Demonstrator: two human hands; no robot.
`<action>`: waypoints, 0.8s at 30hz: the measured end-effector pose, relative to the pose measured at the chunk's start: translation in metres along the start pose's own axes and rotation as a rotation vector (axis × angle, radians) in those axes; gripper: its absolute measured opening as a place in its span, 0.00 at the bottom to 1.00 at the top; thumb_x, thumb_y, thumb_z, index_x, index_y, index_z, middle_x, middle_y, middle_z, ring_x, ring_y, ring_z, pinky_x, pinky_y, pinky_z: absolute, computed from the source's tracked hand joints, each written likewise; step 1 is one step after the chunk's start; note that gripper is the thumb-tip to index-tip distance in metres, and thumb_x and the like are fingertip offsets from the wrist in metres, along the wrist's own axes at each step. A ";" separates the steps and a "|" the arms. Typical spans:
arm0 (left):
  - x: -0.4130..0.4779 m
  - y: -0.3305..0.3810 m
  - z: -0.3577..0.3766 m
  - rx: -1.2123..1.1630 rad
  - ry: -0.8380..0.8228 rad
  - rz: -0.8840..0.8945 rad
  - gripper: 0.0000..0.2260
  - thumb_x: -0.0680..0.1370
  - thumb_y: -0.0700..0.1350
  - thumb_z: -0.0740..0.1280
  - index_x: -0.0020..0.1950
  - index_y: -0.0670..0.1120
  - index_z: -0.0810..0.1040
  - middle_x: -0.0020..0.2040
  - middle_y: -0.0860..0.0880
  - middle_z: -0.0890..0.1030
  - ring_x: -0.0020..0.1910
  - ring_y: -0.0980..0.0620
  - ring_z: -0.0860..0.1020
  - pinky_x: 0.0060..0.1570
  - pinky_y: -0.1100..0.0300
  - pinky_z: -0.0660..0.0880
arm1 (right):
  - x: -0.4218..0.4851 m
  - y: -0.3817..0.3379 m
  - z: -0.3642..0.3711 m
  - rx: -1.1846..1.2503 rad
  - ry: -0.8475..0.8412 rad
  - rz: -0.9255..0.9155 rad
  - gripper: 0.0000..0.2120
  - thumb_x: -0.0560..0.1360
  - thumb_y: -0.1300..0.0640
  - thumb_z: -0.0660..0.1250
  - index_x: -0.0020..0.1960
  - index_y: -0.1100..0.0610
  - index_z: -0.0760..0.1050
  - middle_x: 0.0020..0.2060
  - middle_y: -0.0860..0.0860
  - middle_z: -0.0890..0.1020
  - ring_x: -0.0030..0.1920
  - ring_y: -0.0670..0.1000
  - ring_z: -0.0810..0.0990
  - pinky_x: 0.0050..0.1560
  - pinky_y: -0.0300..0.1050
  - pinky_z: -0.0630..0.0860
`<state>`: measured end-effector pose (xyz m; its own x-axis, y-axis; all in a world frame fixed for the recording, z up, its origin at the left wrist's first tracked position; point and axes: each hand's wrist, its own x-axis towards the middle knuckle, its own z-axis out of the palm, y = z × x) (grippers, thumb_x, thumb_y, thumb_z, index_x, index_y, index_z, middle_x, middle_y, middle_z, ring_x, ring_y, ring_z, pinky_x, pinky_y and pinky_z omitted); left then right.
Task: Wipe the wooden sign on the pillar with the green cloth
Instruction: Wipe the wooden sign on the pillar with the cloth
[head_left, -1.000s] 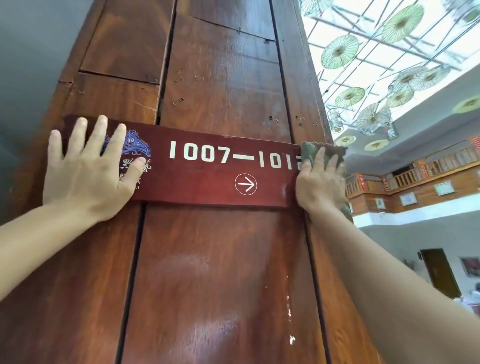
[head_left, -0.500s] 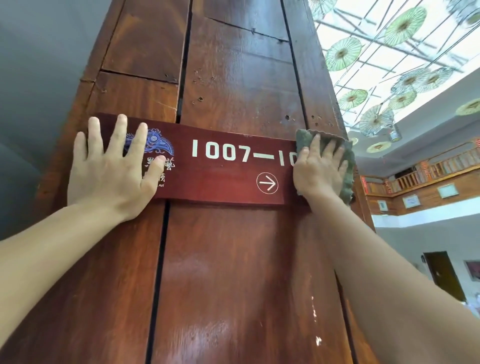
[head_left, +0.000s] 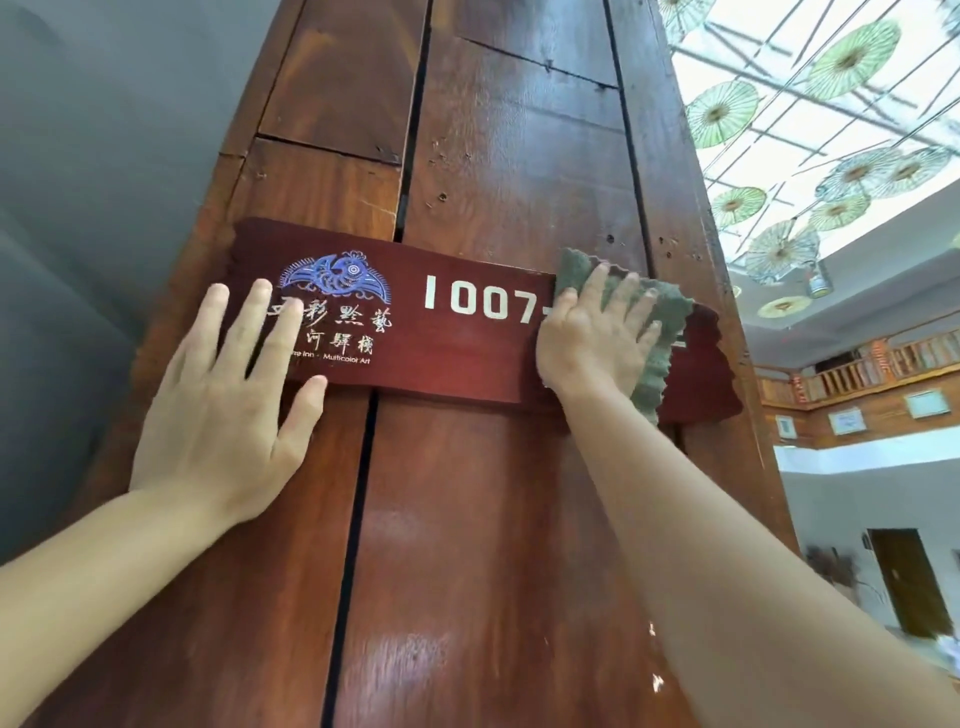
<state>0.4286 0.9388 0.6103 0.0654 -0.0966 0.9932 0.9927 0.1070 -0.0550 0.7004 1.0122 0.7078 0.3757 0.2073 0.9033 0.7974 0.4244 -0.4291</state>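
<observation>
A dark red wooden sign (head_left: 447, 353) with a blue emblem, white characters and the number 1007 is fixed across a brown wooden pillar (head_left: 498, 545). My right hand (head_left: 592, 338) presses the green cloth (head_left: 665, 332) flat on the sign's right half, hiding the rest of the number and the arrow. My left hand (head_left: 228, 410) lies flat with fingers spread, on the sign's lower left corner and the pillar below it. The sign's jagged right end sticks out past the cloth.
A grey wall (head_left: 93, 208) stands left of the pillar. To the right, green paper umbrellas (head_left: 722, 111) hang under a skylight, above a wooden balcony railing (head_left: 857, 374) and a dark door (head_left: 909, 582) below.
My right hand has slid the cloth leftward along the sign, covering the arrow and more digits. My left hand has slipped lower, uncovering the emblem and characters. The view has shifted.
</observation>
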 end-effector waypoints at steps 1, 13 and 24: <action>-0.008 -0.003 0.000 -0.015 0.007 -0.019 0.31 0.79 0.57 0.52 0.80 0.44 0.59 0.80 0.40 0.60 0.80 0.38 0.54 0.74 0.39 0.60 | -0.018 -0.016 0.007 0.008 0.018 -0.101 0.29 0.83 0.46 0.41 0.82 0.52 0.44 0.82 0.56 0.46 0.81 0.59 0.40 0.79 0.60 0.40; -0.054 -0.003 -0.008 0.051 -0.088 -0.306 0.42 0.76 0.64 0.52 0.79 0.34 0.50 0.80 0.33 0.55 0.80 0.36 0.55 0.76 0.40 0.57 | -0.018 -0.036 0.003 -0.022 -0.020 -0.013 0.29 0.83 0.45 0.42 0.83 0.52 0.44 0.82 0.57 0.46 0.81 0.59 0.41 0.79 0.60 0.40; -0.062 0.007 -0.013 0.103 -0.190 -0.215 0.44 0.76 0.70 0.46 0.81 0.38 0.49 0.82 0.37 0.50 0.82 0.40 0.47 0.79 0.43 0.51 | -0.039 -0.056 0.002 -0.128 -0.078 -0.813 0.28 0.82 0.38 0.44 0.81 0.41 0.49 0.82 0.51 0.51 0.81 0.54 0.44 0.80 0.56 0.41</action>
<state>0.4328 0.9323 0.5472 -0.1749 0.0578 0.9829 0.9656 0.2052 0.1597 0.6408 0.9822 0.6967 -0.3722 -0.0584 0.9263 0.8556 0.3653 0.3668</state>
